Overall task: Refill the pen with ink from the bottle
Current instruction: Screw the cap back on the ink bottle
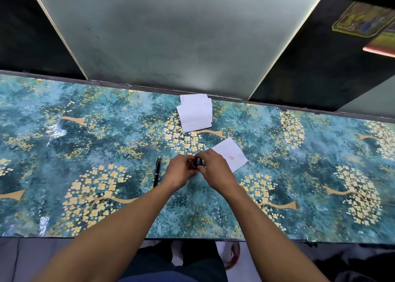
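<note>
Bottle (195, 164): small, dark, reddish at the body, with a black cap (198, 161) on top. Upright on the counter (85, 132), mostly hidden. Left hand (179, 170) fingers curl round its body from the left; right hand (213, 168) fingers pinch the cap from the right. Whether the cap is screwed tight or loose cannot be told.

Pen (157, 172): slim, black, glossy, capped, light trim at the far end. Lies flat on the counter, pointing away from the person, just left of the left fingers, not touching them. Its near end sits beside the left wrist.
</note>
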The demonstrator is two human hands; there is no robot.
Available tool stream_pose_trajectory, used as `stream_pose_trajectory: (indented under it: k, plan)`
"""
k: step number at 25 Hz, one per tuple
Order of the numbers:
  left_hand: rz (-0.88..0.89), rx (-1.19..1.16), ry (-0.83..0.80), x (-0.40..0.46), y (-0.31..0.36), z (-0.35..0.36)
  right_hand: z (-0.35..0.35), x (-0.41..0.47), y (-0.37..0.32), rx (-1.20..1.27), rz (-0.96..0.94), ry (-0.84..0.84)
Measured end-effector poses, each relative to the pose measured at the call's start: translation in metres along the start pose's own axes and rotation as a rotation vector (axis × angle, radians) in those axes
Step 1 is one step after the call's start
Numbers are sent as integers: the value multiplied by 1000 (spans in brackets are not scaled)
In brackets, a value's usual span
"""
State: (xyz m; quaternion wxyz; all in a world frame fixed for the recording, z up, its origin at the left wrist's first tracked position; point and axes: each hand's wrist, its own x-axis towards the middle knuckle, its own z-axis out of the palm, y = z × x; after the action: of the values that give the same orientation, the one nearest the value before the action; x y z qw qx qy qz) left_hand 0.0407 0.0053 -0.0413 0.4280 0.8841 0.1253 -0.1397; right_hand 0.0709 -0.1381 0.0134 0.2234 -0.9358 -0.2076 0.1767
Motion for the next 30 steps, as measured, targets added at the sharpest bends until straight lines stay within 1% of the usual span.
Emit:
stream_pose_trajectory:
  k: [3,6,9,14,17,19,21,23,26,28,30]
  plan:
    - [0,-24,-6,-1,1,-1,3,2,-2,-111,-30,-32]
    - [11,-31,1,0,-1,0,4,4,-3,-154,-26,-37]
    - [17,-36,-1,1,-2,1,3,6,-8,-200,14,-20]
    - [22,-31,-3,3,-3,3,0,7,-14,-362,100,7]
    - [5,-4,-6,5,-7,5,-1,-1,-11,-294,62,16]
    - [1,2,-14,6,-8,6,1,-5,-6,-197,17,-25]
    - [4,-4,-17,6,-9,6,2,-4,-6,-139,16,-42]
    - [11,-12,-22,7,-9,6,3,-1,-6,-159,74,-8]
    - [27,-18,-9,7,-8,4,2,0,-10,-257,147,23]
    - [32,-16,-4,7,-9,5,1,-3,-9,-235,99,31]
    - [32,-18,-4,6,-8,4,0,-7,-8,-184,25,-33]
